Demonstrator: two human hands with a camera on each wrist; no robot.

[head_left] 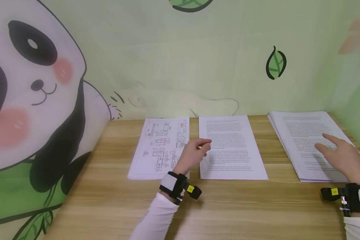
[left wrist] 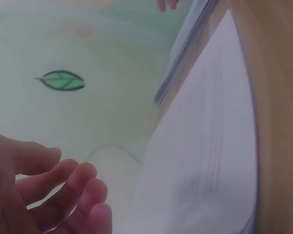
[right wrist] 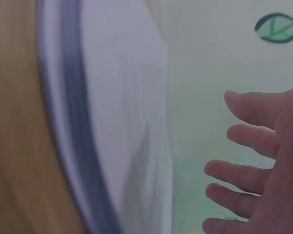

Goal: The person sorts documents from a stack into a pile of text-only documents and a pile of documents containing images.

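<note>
Three sets of paper lie in a row on a wooden table. My left hand (head_left: 195, 152) hovers between the sheets with technical drawings (head_left: 150, 160) and the middle sheets of printed text (head_left: 228, 146). Its fingers are loosely bent toward the thumb, with nothing between them in the left wrist view. Over the thick stack of printed pages (head_left: 300, 143) at the right is my right hand (head_left: 343, 156), thumb and fingers spread and holding nothing. The right wrist view shows the stack's thick edge (right wrist: 73, 97) beside the spread fingers (right wrist: 239, 175).
The wooden table (head_left: 243, 206) runs back to a pale green wall (head_left: 168, 60) painted with leaves. A large painted panda (head_left: 27, 83) covers the left side. Each wrist wears a strapped camera, the left camera (head_left: 193, 191) hanging over the table in front of the middle sheets.
</note>
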